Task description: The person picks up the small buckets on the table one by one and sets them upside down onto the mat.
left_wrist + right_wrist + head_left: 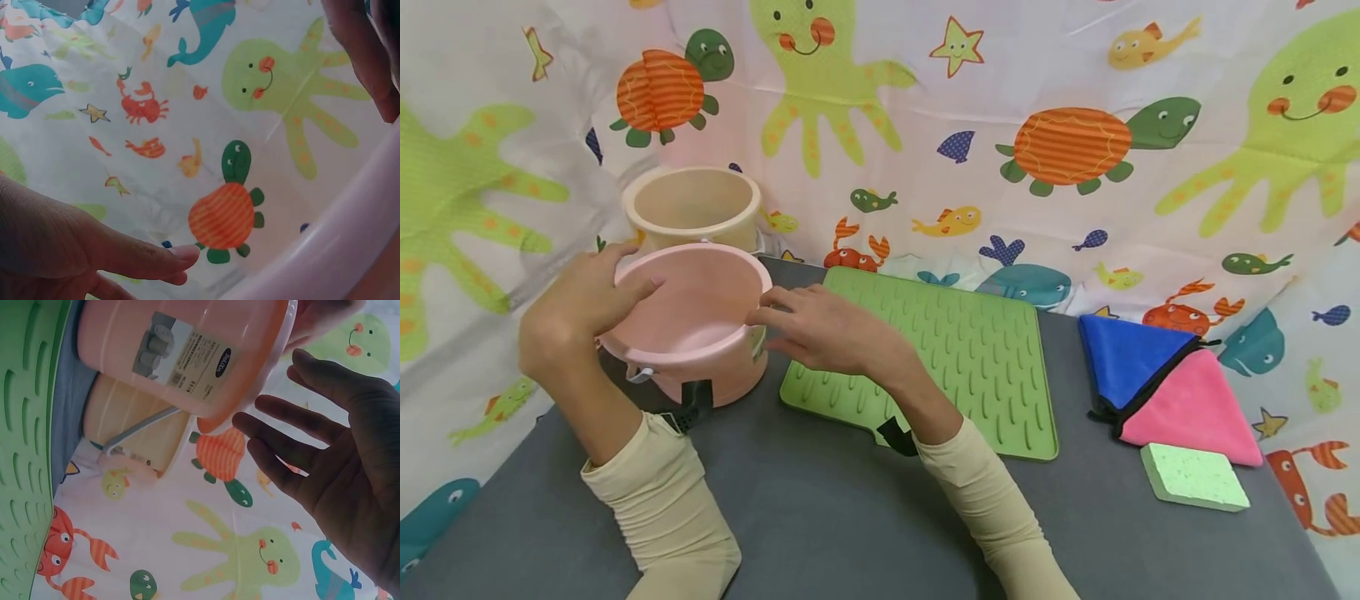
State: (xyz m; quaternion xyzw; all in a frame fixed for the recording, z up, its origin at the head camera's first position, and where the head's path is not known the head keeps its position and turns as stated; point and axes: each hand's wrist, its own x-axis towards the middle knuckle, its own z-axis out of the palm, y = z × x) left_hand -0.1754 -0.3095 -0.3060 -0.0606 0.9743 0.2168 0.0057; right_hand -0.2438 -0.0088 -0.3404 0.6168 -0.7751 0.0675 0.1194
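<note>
A pink bucket (730,375) stands on the grey table in front of a cream bucket (692,233). My left hand (576,312) is over the pink bucket's left rim, its thumb extended over the opening; whether it touches the rim I cannot tell. In the left wrist view its thumb and fingers (150,259) look straight and loose. At the right side of the rim is my right hand (835,329), fingers spread and slightly bent. The right wrist view shows that hand (350,450) close beside the rim, holding nothing. A printed label (181,356) is on the bucket's side.
A green ridged mat (925,358) lies right of the pink bucket. Farther right are a folded blue and pink cloth (1183,400) with black edging and a pale green sponge block (1195,477). A sea-animal curtain (910,100) hangs behind the table.
</note>
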